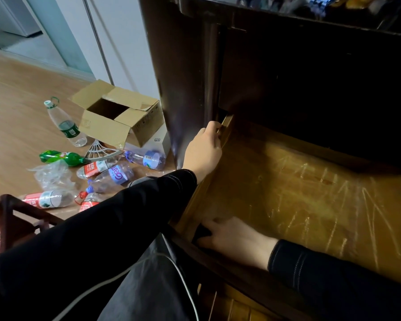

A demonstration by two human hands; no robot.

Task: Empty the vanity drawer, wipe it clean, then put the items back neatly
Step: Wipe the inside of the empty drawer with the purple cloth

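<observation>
The vanity drawer (310, 193) is pulled out and its scratched, yellow-brown wooden bottom lies bare. My left hand (204, 149) reaches along the drawer's left side, fingers curled over the top edge of the side wall (226, 126) where it meets the dark vanity body. My right hand (236, 239) lies palm down inside the drawer at the front left corner. Its fingers stretch towards a small dark patch (202, 231) there, and I cannot tell whether that patch is an object or shadow.
The dark vanity (183, 66) rises on the left of the drawer, with blurred items on its top. On the wooden floor to the left lie several empty plastic bottles (111, 176), a crumpled plastic bag (51, 174) and an open cardboard box (116, 114). A dark red chair frame (7, 218) stands at lower left.
</observation>
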